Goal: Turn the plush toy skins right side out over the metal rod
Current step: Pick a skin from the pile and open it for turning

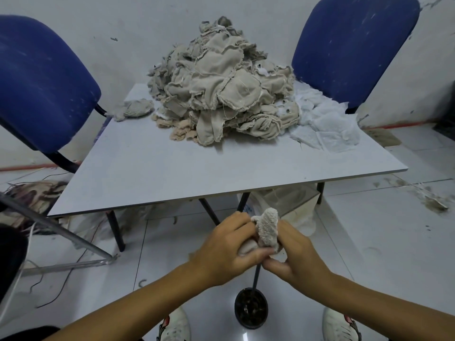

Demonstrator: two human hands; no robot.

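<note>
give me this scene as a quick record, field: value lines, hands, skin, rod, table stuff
left hand: left hand grips the plush skin from the left
right hand: right hand pinches the skin's lower edge
skin state: fuzzy side showing at the top, pulled over the rod's upper end
rod: metal rod stands upright in a round black base on the floor
table: table carries a pile of unturned skins at the far side
seating: blue chairs flank the table

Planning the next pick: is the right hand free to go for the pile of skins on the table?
Probably not yet: the right hand and left hand both grip the skin on the rod. The way to the pile looks open.
</note>
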